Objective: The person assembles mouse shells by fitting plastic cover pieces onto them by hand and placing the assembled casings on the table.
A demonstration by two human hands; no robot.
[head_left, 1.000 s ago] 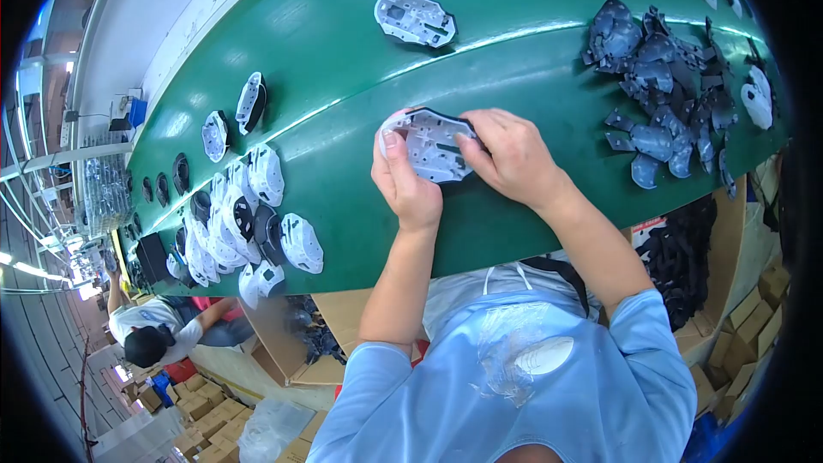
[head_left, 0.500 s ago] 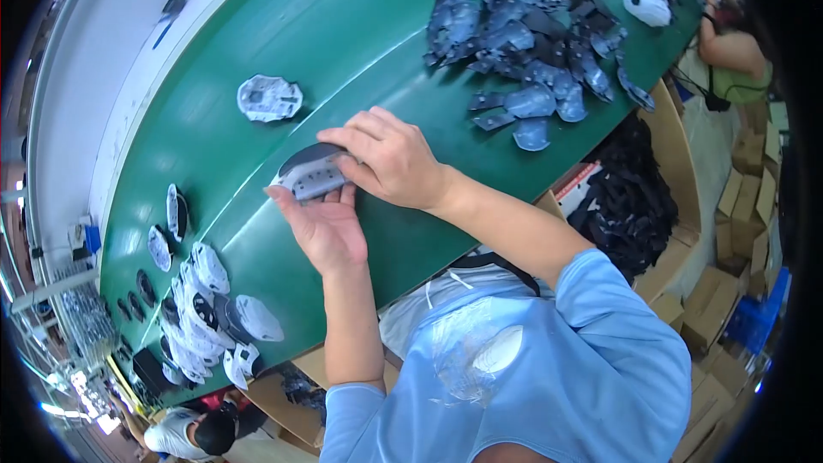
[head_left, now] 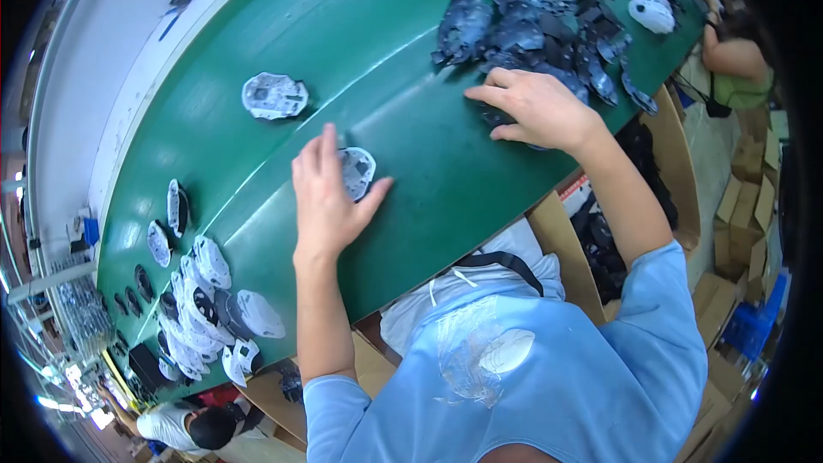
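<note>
My left hand (head_left: 324, 197) is open over the green table, fingers stretched and thumb apart. Beneath and beside it lies a pale oval plastic shell (head_left: 358, 173), inner side up and partly covered by the fingers. My right hand (head_left: 544, 110) reaches to the near edge of a heap of dark, glossy moulded plastic pieces (head_left: 519, 30). Its fingers and thumb are apart around one dark piece (head_left: 492, 115), with no firm grip visible; the palm hides part of that piece. Farther back, another pale oval shell (head_left: 274, 96) rests with its inner side up.
White and black shells (head_left: 193, 313) are clustered at the left of the green table (head_left: 411, 171). An open cardboard box (head_left: 561, 249) holding dark parts stands against the near edge. Co-workers (head_left: 733, 60) are at the far right and lower left. More cartons (head_left: 737, 206) stand at right.
Both hands held the shell together; now it lies on the table under my left hand. My right hand has moved right, to the dark pieces.
</note>
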